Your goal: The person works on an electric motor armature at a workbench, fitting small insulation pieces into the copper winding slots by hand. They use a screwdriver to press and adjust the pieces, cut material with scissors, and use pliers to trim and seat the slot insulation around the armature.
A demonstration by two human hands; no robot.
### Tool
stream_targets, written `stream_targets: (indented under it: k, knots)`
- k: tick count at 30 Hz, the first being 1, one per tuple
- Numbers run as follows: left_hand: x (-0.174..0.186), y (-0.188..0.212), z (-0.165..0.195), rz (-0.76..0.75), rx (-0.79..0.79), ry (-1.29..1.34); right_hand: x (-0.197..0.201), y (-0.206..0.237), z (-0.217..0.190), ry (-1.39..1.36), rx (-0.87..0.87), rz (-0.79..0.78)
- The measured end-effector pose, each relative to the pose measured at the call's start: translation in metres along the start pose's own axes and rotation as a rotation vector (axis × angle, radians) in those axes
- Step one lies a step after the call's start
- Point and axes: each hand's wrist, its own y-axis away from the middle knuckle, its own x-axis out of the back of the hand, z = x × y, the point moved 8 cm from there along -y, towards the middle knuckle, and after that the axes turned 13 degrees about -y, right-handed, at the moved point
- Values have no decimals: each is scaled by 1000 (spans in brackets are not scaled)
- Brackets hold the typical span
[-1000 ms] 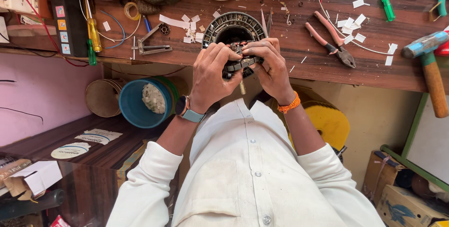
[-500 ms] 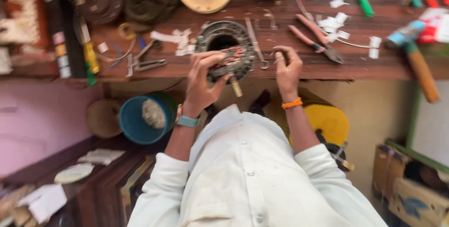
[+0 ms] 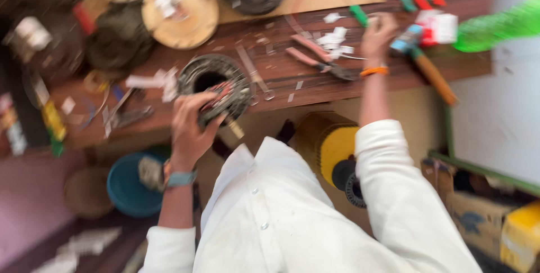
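Stator core (image 3: 219, 90), a dark ring with copper windings, sits at the near edge of the wooden table (image 3: 315, 79), held by the left hand (image 3: 188, 129), whose grip is closed around its lower side. The right hand (image 3: 378, 35) reaches far right toward a hammer (image 3: 424, 62); blur hides whether its grip is closed. Pliers (image 3: 318, 59) lie between.

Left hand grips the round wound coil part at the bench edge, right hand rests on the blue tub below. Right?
Not quite. The left hand does grip the round wound part, but the head view shows the right hand up on the bench by the green-handled tool, not on the blue tub.
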Motion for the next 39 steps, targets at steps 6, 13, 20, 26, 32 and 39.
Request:
stream_targets:
  k: [6, 13, 20, 26, 32, 39]
  knots:
    - [-22, 20, 2, 179, 220, -232, -59, -4, 2, 437, 258, -321]
    - [-21, 20, 3, 192, 371, -98, -54, 8, 18, -364, -218, -267]
    - [-19, 20, 9, 165, 378, -34, -66, 173, -100, -869, -773, -607]
    - [-22, 22, 3, 160, 252, -83, -82, 199, -195, -840, -221, -619]
    - [-29, 32, -5, 166, 250, -81, -85, 210, -212, -764, -176, -548]
    - [-29, 31, -4, 161, 247, -68, -89, 205, -218, -656, -165, -471]
